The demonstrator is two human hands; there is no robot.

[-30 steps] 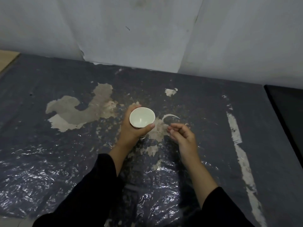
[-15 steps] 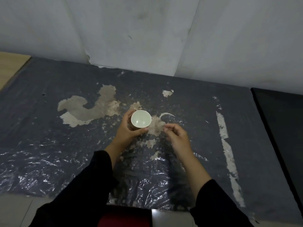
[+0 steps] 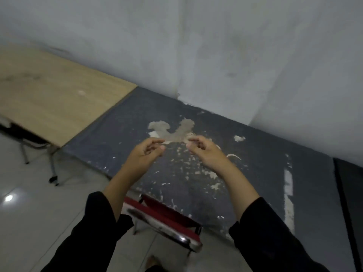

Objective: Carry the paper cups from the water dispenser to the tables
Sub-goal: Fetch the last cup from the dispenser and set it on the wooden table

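No paper cup shows in the head view. My left hand (image 3: pixel 146 154) and my right hand (image 3: pixel 206 152) hover side by side above the dark grey table (image 3: pixel 265 173), close to its worn pale patch (image 3: pixel 172 130). Both hands hold nothing, with fingers loosely curled and apart. My right hand covers the spot on the table where the cup stood in the earlier frames. Black sleeves cover both forearms up to the wrists.
A light wooden table (image 3: pixel 49 91) adjoins the grey one on the left. A red-seated chair (image 3: pixel 163 218) is tucked under the grey table's near edge. Another dark table (image 3: pixel 351 203) lies at the right. The floor (image 3: pixel 39 213) is white tile, and a grey wall stands behind.
My left hand has let go of the white cup and lifted away. The view has pulled back and swung left, so the chair, the floor and the wooden table now show.
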